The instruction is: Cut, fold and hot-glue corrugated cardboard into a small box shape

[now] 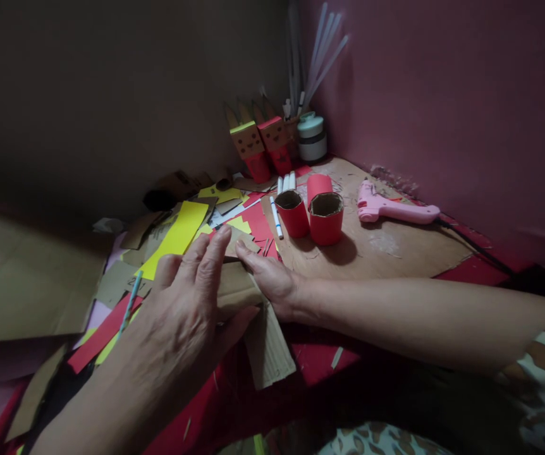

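A folded piece of brown cardboard point(238, 284) is between my two hands, low over the table's near side. My left hand point(189, 309) grips it from the left, thumb along its near edge and fingers reaching over its far side. On the right, my right hand point(277, 284) has hold of the same piece, thumb pointing up; its other fingers are hidden behind the cardboard. A ridged cardboard strip point(270, 351) hangs down below the right hand; whether it joins the folded piece I cannot tell. Just beyond stand red paper-wrapped tubes point(325, 224).
A pink glue gun point(396, 212) with its cord lies at right. Yellow paper point(177, 237) and cardboard scraps cover the left side. White markers point(276, 218) lie near the tubes. Two box-faced figures point(248, 145) and a lidded jar point(312, 138) stand in the back corner. A large cardboard sheet point(30, 278) is at left.
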A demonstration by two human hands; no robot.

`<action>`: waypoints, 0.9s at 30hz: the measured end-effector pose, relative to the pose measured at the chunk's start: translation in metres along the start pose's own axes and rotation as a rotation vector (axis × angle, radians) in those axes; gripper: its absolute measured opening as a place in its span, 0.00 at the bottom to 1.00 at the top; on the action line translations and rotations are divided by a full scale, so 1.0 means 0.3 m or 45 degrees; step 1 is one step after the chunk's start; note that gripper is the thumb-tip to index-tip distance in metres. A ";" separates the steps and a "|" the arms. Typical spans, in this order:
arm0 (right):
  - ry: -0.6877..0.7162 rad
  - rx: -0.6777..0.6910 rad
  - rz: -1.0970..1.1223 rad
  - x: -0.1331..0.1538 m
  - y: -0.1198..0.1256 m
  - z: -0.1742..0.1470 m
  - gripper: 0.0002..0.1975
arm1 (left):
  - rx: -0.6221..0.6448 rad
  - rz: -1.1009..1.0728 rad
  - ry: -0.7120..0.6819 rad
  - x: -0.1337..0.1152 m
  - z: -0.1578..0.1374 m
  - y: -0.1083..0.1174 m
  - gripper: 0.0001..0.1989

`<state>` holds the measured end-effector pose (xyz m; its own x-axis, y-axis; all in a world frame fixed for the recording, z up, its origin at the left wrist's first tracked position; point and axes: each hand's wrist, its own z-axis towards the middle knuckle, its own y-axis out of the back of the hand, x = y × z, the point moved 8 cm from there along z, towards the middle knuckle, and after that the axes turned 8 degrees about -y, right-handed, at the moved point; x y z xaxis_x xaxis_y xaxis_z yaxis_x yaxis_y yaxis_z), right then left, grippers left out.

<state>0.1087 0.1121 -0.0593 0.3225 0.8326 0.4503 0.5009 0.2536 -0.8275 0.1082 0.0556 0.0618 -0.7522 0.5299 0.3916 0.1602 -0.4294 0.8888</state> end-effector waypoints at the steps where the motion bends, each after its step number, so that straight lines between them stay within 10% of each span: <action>1: 0.013 -0.019 0.002 0.003 0.002 -0.003 0.23 | -0.006 -0.007 0.007 0.001 -0.001 -0.001 0.33; 27: 0.164 0.286 0.042 0.022 -0.047 0.012 0.18 | 0.043 0.068 0.083 -0.019 -0.002 -0.005 0.34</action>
<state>0.1009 0.1159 -0.0459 0.4424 0.7763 0.4491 0.3020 0.3425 -0.8896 0.1119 0.0530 0.0580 -0.7818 0.4580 0.4231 0.2218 -0.4300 0.8752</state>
